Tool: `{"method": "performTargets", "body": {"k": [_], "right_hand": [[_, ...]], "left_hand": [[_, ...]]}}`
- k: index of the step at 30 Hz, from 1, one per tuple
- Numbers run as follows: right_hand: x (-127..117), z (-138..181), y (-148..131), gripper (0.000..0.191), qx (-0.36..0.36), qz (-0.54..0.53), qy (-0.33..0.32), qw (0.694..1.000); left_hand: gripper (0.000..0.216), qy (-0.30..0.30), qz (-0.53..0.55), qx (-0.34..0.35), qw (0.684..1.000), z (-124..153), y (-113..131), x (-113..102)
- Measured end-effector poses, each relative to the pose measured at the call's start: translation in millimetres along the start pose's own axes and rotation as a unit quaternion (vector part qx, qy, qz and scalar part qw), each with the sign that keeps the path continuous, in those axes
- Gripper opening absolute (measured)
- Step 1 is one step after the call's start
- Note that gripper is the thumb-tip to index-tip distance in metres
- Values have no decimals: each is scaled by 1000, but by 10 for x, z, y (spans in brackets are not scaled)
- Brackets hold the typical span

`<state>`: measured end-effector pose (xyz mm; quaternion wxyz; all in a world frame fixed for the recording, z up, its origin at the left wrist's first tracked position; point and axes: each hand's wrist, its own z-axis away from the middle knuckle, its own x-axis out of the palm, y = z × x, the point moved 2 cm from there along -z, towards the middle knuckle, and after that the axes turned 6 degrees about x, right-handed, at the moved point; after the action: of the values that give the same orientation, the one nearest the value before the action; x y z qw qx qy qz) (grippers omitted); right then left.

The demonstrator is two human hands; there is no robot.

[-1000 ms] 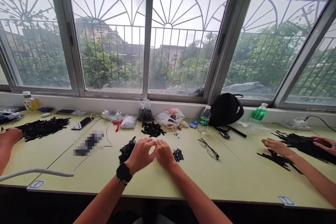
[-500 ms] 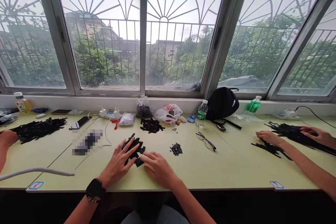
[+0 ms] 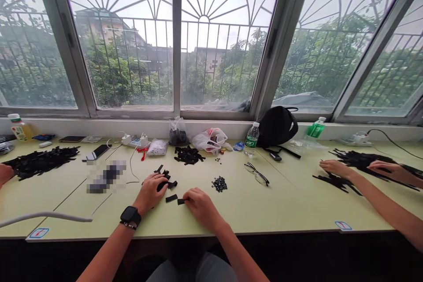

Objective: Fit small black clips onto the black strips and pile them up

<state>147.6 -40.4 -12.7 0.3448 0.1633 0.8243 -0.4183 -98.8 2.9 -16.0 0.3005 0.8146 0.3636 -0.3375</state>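
My left hand [image 3: 150, 191], with a black watch on its wrist, is curled over a small heap of black strips [image 3: 164, 179] on the pale green table [image 3: 264, 211]. My right hand [image 3: 200, 202] pinches one short black strip [image 3: 180, 201] at its fingertips. Another loose black strip [image 3: 171, 198] lies between the two hands. A cluster of small dark beads [image 3: 219, 183] sits just right of my right hand, apart from it.
A second pile of black pieces [image 3: 188, 155], plastic bags, a water bottle [image 3: 251, 139], a black bag [image 3: 276, 126] and glasses [image 3: 257, 173] lie farther back. Phones and chargers are at the left. Another person's hands [image 3: 337, 168] work black strips at the right; another hand shows far left.
Both my hands drew back toward me from the beads to the strip heap. My left hand closed over the heap, and my right hand took one strip out of it.
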Motion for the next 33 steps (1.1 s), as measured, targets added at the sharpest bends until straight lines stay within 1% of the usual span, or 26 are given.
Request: {"method": "performTargets", "body": {"k": [4,7,9,11,13,15,16,18,21,23,26,29,33], "right_hand": [[-19,4,-13,27,4,-9,18,1000],[-23,1,-8,32,6,-9,40,999],[-34,-5,-8,34,8,-12,60,998],[-58,-9,-14,34,14,-18,85,996],[-90,-7,-22,33,26,-25,112,993],[-124,2,-27,32,43,-30,142,988],[-138,8,-27,32,51,-32,157,986],[-153,19,-25,31,61,-33,176,982],[-142,22,-15,28,51,-32,166,984],[-128,19,1,28,45,-37,156,986],[-117,15,50,36,57,-61,162,983],[-110,14,104,45,75,-89,163,980],[-107,17,126,47,75,-112,152,979]], "left_hand": [[21,40,-10,12,999,-21,59,-92],[24,46,10,56,997,-19,242,-150],[25,32,40,85,995,-8,434,-157],[29,12,84,98,992,-10,648,-128],[34,-18,142,90,986,-43,832,-60],[41,-32,210,65,975,-106,941,22],[43,-41,239,51,969,-141,965,66],[39,-45,290,27,956,-201,965,142],[28,-50,336,16,940,-233,921,210],[23,-58,344,15,937,-228,902,223],[19,-52,329,1,943,-225,887,209],[21,-31,299,-9,954,-235,878,196],[18,-13,259,7,966,-232,897,194]]}}
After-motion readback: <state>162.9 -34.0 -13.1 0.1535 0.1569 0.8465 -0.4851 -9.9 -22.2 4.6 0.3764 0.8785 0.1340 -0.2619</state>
